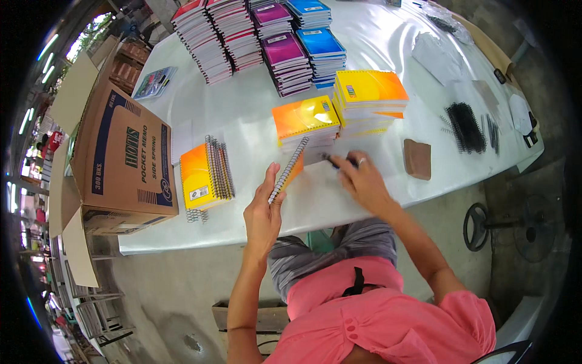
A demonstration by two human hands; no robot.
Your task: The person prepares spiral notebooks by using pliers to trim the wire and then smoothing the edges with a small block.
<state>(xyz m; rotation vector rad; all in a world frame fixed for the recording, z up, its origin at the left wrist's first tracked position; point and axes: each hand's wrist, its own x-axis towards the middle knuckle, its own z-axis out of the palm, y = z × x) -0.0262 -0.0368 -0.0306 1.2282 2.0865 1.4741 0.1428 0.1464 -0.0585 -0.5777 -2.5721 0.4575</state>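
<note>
My left hand (262, 212) grips a small spiral notebook (295, 171) with an orange cover, held up on edge so its wire coil (285, 176) slants upward. Just to its right, my right hand (366, 185) has its fingers closed on a small dark tool (331, 161), smeared by motion; its kind does not show. Beyond the hands stand a lower stack of orange-yellow notebooks (306, 116) and a taller one (372, 88) beside it. Left of my left hand lies a pile of coiled yellow notebooks (205, 176) with their wire spines sticking out.
An open cardboard carton (127, 158) stands at the left. Stacks of red (242, 36), purple (286, 51) and blue notebooks (321, 42) fill the far side. Toward the right lie a brown block (417, 159), a heap of black wire coils (465, 128) and plastic wrapping (439, 57).
</note>
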